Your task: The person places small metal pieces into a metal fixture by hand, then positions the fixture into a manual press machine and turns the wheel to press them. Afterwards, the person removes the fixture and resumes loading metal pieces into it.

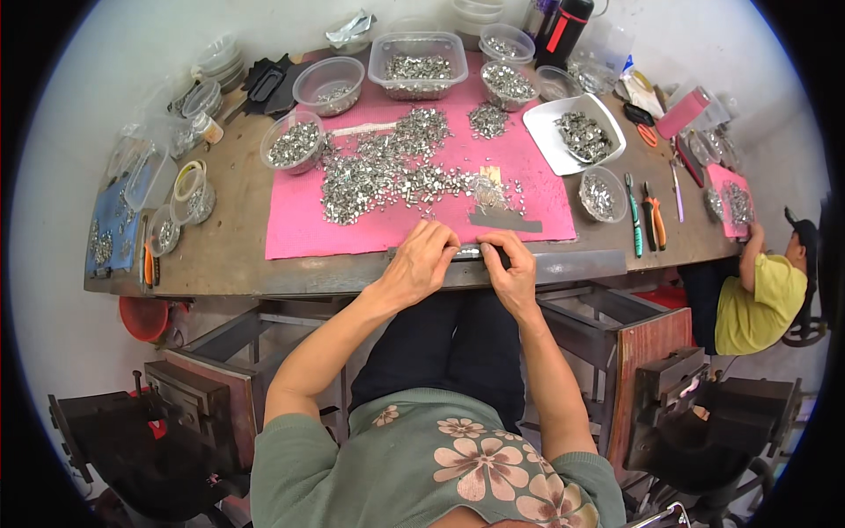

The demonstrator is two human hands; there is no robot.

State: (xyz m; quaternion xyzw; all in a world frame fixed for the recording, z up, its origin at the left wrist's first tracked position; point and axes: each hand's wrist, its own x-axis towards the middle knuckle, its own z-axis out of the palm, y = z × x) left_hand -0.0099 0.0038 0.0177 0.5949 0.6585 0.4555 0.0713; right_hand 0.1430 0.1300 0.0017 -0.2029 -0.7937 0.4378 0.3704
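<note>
From head height, one wide fisheye looks steeply down past a green shirt (378, 466) onto the nearby workbench (220, 220).

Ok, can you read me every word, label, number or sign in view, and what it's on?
None can be read in this view.
Small bottle at the left: any label is too small and blurred.
Black flask with a red stripe: no legible text.
Shirt: flower print, no words visible.

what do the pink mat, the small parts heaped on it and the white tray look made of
Pink mat: perhaps rubber or foam, matte, without strong glare. Small parts: probably shiny metal, from their silvery glints. White tray: likely smooth plastic, opaque with rounded corners.
</note>
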